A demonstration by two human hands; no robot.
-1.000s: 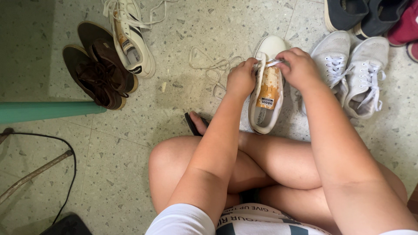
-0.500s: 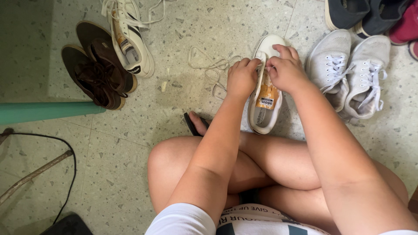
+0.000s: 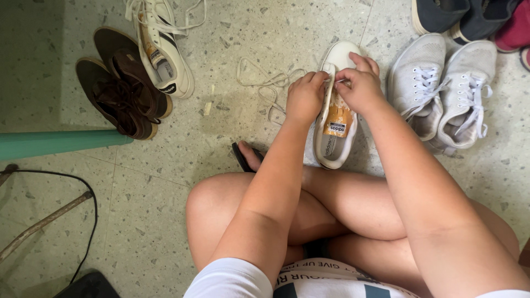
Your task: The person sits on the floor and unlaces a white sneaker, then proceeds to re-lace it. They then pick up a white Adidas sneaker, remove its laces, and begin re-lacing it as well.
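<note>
The right hand [image 3: 359, 87] is moving in from the sneaker's [image 3: 335, 118] outer side, its fingers [image 3: 346, 74] now meeting the left hand's [image 3: 303, 99] fingers over the lace [image 3: 264, 83].

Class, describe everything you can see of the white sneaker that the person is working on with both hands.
The white sneaker lies on the speckled floor in front of the person's crossed legs, toe pointing away, opening up. It looks like smooth leather or a similar material, with a rounded toe cap and a worn, yellowed insole showing inside. The left hand grips its left edge; the right hand pinches a white lace near the front eyelets. The loose lace trails over the floor to its left.
</note>
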